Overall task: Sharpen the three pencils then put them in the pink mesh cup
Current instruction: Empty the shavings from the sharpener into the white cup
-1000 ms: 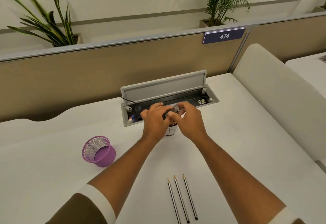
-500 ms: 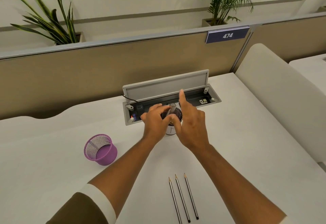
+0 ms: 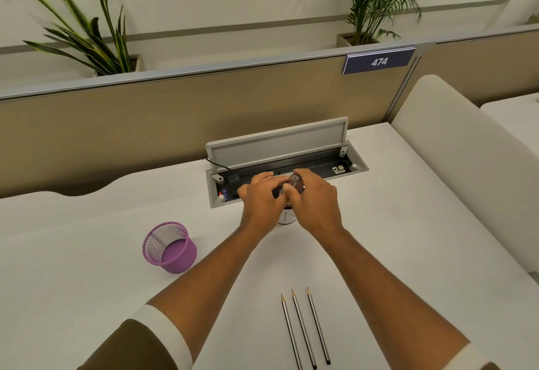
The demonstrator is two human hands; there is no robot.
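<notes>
Three pencils (image 3: 303,329) lie side by side on the white desk near its front edge, tips pointing away from me. The pink mesh cup (image 3: 169,248) stands upright to the left, with nothing visible inside. Both hands meet over a small white container (image 3: 285,218) in front of the cable box. My left hand (image 3: 261,200) and my right hand (image 3: 316,199) are closed together on a small sharpener (image 3: 293,184) above that container; most of it is hidden by the fingers.
An open grey cable box (image 3: 358,167) with a raised lid is set into the desk just behind my hands. A beige partition with a "474" sign (image 3: 379,61) runs along the back. A white padded divider (image 3: 466,151) bounds the desk's right side.
My right index finger, raised and pointing half a second ago, has curled back down onto the sharpener. Both hands are again closed together as they were a second ago.
</notes>
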